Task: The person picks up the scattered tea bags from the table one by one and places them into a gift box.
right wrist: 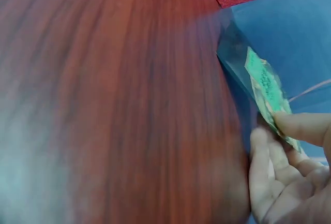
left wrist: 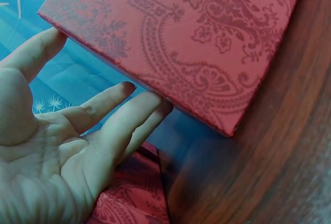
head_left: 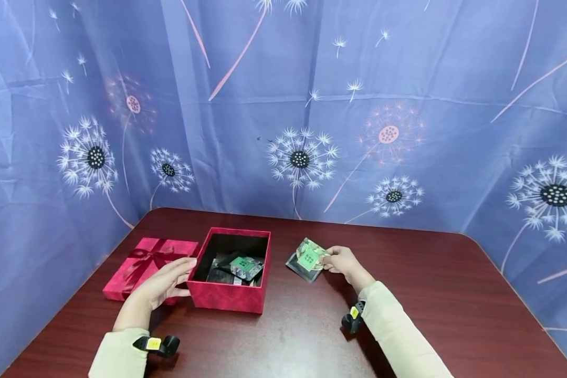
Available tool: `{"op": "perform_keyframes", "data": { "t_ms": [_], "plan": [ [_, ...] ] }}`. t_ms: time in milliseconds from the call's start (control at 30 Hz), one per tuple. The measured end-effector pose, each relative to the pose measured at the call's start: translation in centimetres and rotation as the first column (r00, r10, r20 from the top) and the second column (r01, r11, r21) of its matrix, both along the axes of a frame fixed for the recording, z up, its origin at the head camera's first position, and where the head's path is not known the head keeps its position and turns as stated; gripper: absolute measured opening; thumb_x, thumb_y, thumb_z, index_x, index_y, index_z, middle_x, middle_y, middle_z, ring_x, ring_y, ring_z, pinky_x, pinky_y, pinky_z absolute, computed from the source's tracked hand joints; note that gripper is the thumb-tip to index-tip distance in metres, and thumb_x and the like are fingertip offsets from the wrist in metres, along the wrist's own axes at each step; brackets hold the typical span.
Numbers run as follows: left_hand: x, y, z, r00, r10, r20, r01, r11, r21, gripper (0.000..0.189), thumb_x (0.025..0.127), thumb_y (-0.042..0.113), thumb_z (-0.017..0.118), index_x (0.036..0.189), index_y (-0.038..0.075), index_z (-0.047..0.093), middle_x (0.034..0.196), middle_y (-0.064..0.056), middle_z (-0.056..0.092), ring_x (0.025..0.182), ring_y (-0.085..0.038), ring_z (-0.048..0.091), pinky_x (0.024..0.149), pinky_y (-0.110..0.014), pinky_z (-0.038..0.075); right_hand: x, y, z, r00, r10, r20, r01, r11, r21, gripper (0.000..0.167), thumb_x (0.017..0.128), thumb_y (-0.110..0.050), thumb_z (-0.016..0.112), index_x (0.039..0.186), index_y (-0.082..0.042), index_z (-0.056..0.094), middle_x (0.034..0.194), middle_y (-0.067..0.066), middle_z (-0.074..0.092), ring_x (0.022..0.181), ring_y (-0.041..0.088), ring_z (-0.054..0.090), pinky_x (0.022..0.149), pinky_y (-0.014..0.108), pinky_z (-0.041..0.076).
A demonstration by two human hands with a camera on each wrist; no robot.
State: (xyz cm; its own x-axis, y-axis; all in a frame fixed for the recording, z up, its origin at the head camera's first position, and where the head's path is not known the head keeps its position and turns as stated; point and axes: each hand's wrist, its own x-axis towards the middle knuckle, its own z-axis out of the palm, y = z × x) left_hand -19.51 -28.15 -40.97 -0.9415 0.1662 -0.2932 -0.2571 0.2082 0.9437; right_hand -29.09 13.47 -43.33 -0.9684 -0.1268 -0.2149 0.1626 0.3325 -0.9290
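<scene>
My left hand (head_left: 163, 283) rests its fingertips against the left side of a red patterned gift box (head_left: 227, 296). In the left wrist view its fingers are extended along the box edge (left wrist: 170, 43). Inside the lidless box lie a small packet with a green label (head_left: 244, 265) and dark flat packets, partly hidden. Right of the box, my right hand (head_left: 344, 264) pinches the near corner of a green-labelled packet (head_left: 310, 257) between thumb and fingers. A dark part (right wrist: 235, 53) shows beneath that label; whether it is a second packet I cannot tell.
The box's red lid (head_left: 137, 265), tied with a dark red ribbon bow (head_left: 153, 255), lies on the table left of the box, partly behind my left hand. A blue dandelion-print curtain (head_left: 227, 131) hangs behind the brown wooden table (head_left: 430, 278).
</scene>
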Motion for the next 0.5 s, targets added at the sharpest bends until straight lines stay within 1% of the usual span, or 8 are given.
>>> {"op": "perform_keyframes", "data": {
  "t_ms": [67,133,233,333,400,500],
  "plan": [
    [0.0,0.0,0.0,1.0,0.006,0.002,-0.006,1.0,0.003,0.074,0.095,0.039,0.048,0.148,-0.002,0.016,0.152,-0.028,0.017,0.137,-0.05,0.017,0.094,-0.045,0.051,0.1,0.3,-0.1,0.999,-0.033,0.041,0.037,0.995,-0.088,0.017,0.088,-0.002,0.059,0.102,0.007,0.056,0.071,-0.002,0.062,0.06,0.007,0.058,0.061,0.021,0.052],
    [0.1,0.0,0.0,1.0,0.012,0.004,-0.012,1.0,0.008,0.074,0.095,0.038,0.049,0.148,-0.002,0.016,0.152,-0.028,0.017,0.137,-0.05,0.016,0.094,-0.046,0.05,0.2,0.4,-0.2,0.994,-0.069,0.082,0.081,0.983,-0.162,0.017,0.089,0.0,0.057,0.104,0.007,0.054,0.074,0.0,0.062,0.058,0.008,0.059,0.06,0.022,0.054],
    [0.1,0.1,0.0,1.0,0.018,0.002,-0.018,1.0,0.014,0.073,0.095,0.038,0.049,0.148,-0.002,0.017,0.152,-0.027,0.017,0.137,-0.05,0.016,0.094,-0.047,0.05,0.3,0.2,0.0,0.988,-0.103,0.115,0.127,0.966,-0.227,0.014,0.09,0.0,0.055,0.103,0.005,0.053,0.077,0.001,0.06,0.058,0.01,0.058,0.058,0.023,0.055],
    [0.1,0.1,0.1,1.0,0.017,-0.002,-0.017,1.0,0.011,0.074,0.095,0.038,0.049,0.148,-0.002,0.017,0.152,-0.027,0.017,0.137,-0.05,0.015,0.094,-0.046,0.05,0.3,-0.2,0.5,0.989,-0.097,0.113,0.124,0.955,-0.27,0.011,0.09,0.001,0.054,0.1,0.004,0.053,0.077,0.001,0.059,0.058,0.01,0.057,0.058,0.023,0.056],
    [0.1,0.1,0.1,1.0,0.012,-0.001,-0.012,1.0,0.007,0.073,0.095,0.038,0.049,0.148,-0.002,0.017,0.152,-0.027,0.017,0.137,-0.05,0.015,0.094,-0.046,0.05,0.4,-0.6,0.8,0.991,-0.077,0.106,0.106,0.948,-0.299,0.009,0.09,0.001,0.054,0.099,0.003,0.053,0.075,0.001,0.06,0.058,0.01,0.057,0.058,0.023,0.056],
    [0.1,0.1,0.3,1.0,0.01,-0.001,-0.01,1.0,0.0,0.073,0.095,0.038,0.049,0.148,-0.002,0.017,0.152,-0.027,0.017,0.138,-0.05,0.015,0.094,-0.045,0.05,0.4,-1.1,1.5,0.995,-0.029,0.091,0.057,0.943,-0.328,0.006,0.091,0.002,0.053,0.097,0.003,0.053,0.073,0.0,0.06,0.059,0.009,0.057,0.059,0.023,0.056]
  ]
}}
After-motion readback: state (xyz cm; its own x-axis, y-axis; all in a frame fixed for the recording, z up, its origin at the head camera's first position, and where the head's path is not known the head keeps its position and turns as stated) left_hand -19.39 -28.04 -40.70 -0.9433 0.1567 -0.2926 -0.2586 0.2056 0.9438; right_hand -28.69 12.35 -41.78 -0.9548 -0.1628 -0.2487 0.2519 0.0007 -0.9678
